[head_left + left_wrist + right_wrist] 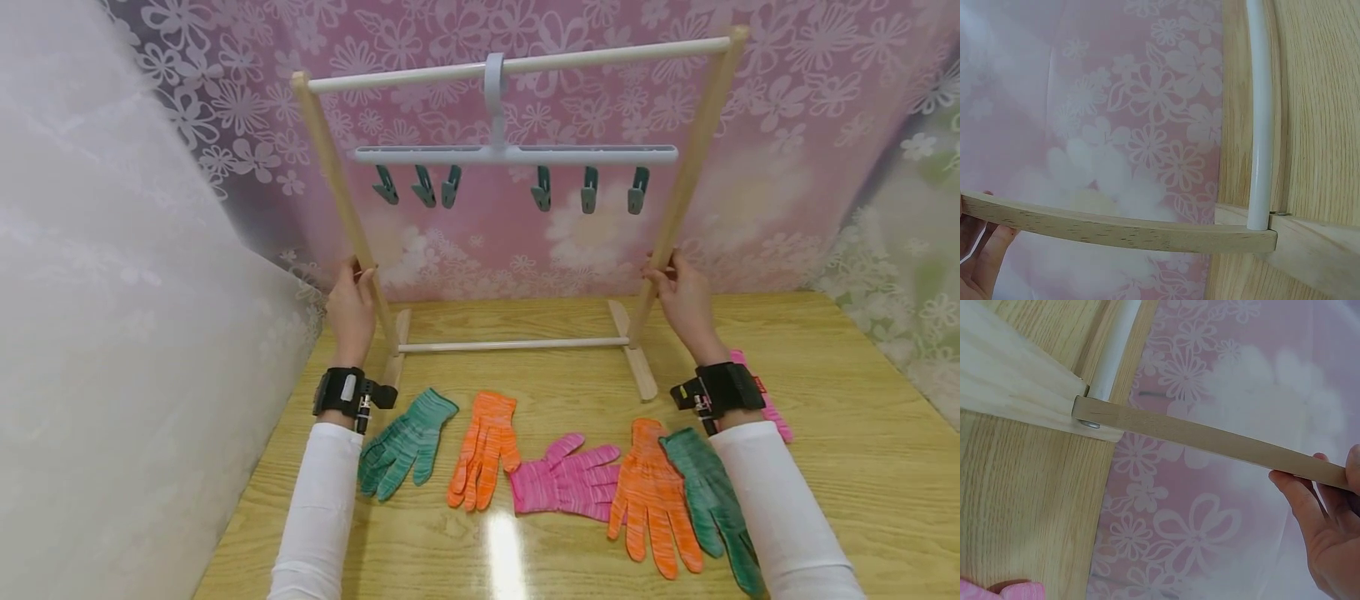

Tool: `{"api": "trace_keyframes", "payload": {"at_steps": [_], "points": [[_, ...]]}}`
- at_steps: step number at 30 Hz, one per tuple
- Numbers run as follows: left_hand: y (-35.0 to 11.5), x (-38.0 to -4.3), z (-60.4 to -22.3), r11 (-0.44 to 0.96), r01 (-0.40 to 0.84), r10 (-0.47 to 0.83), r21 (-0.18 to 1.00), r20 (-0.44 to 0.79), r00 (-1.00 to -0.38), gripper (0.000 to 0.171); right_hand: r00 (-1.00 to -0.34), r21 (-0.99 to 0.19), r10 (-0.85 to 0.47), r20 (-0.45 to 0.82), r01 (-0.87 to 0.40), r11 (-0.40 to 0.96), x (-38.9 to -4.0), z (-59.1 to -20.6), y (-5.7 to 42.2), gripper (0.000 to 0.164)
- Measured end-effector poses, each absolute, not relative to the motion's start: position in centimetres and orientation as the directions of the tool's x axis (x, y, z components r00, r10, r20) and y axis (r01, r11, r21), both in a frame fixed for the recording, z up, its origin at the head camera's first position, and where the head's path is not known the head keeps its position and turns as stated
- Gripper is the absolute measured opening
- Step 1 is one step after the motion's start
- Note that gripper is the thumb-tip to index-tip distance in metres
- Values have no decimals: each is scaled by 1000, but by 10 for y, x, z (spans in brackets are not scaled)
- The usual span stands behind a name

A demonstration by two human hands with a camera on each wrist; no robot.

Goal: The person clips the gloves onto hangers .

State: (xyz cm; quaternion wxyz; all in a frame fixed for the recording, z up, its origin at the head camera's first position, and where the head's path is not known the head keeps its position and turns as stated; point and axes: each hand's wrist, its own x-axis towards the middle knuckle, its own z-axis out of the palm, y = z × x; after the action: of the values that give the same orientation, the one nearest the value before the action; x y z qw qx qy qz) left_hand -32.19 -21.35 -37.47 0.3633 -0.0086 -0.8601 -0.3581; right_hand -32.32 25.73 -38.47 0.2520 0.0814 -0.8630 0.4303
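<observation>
A small clothes rack (615, 57) with wooden side posts and white rods stands on the table. The left hand (351, 312) holds its left post (1116, 231) low down, between thumb and fingers. On the other side, the right hand (686, 304) grips the right post (1222, 440) at about the same height. From the top rod hangs a pale grey hanger (517, 155), with several dark green clips (589, 192) dangling below it. Nothing is clipped in them. Each wrist view shows the post joining its wooden foot, and fingertips around the post.
In front of the rack lie a green glove (408, 446), an orange glove (487, 450), a pink glove (558, 483), another orange glove (652, 500) and another green glove (705, 492). A pink piece (778, 421) shows behind the right wrist. Flowered curtain (787, 167) hangs behind.
</observation>
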Motion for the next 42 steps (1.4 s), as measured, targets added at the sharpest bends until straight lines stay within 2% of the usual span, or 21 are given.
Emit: {"api": "trace_keyframes", "payload": {"at_steps": [10,18,42], "points": [[-203,-323,-376,743,276,-250,609,636,-730,45,-853,-694,95,513,-347,631,-319,-383,268,35],[-196,-321,-377,750,279,-250,599,648,-719,43,-820,-655,97,564,-372,657,-318,-382,275,34],[-173,-319,-376,737,330,-193,589,652,-733,44,-882,-723,137,451,-271,635,-306,-382,297,44]]}}
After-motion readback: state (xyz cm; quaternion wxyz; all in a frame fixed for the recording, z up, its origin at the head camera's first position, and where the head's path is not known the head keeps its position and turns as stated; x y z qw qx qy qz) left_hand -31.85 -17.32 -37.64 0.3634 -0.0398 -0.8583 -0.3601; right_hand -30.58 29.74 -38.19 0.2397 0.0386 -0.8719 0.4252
